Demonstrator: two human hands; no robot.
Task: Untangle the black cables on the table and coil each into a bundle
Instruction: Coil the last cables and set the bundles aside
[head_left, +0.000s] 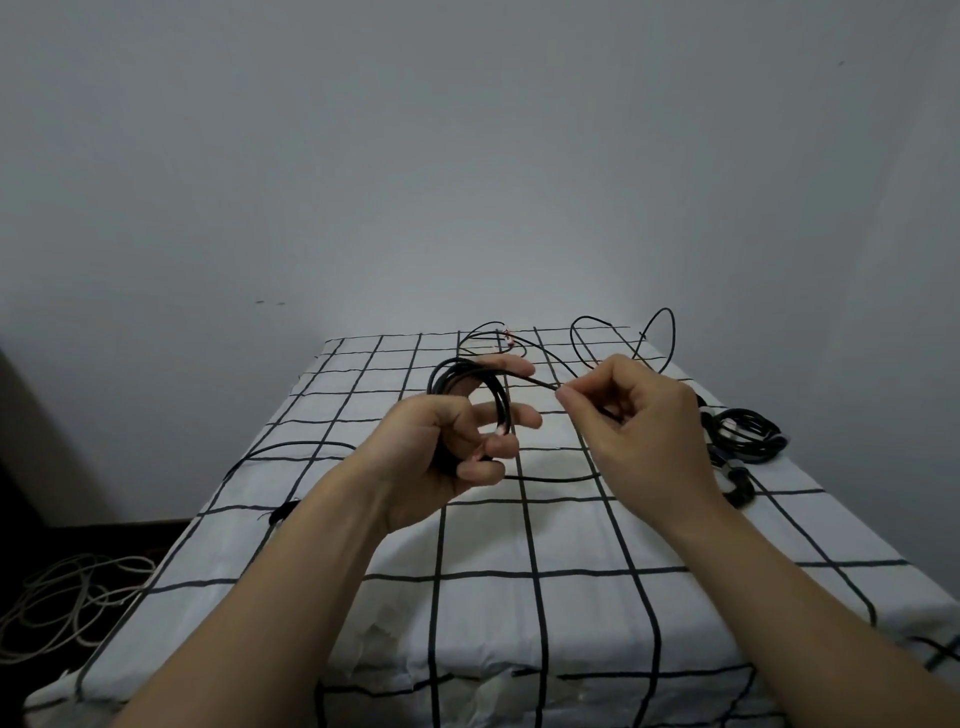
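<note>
My left hand (457, 447) holds a partly wound coil of black cable (501, 400) above the middle of the table, loops wrapped around its fingers. My right hand (639, 421) pinches the same cable's free strand between thumb and forefinger, just right of the coil. Loose black cable (582, 332) loops over the far edge of the table, and another strand (291, 447) trails off the left side. A finished black bundle (743, 431) lies at the right, behind my right hand.
The table wears a white cloth with a black grid (519, 597). A pale cable heap (67, 597) lies on the dark floor at the left. A small black piece (283, 512) sits near the table's left edge. A plain wall stands behind.
</note>
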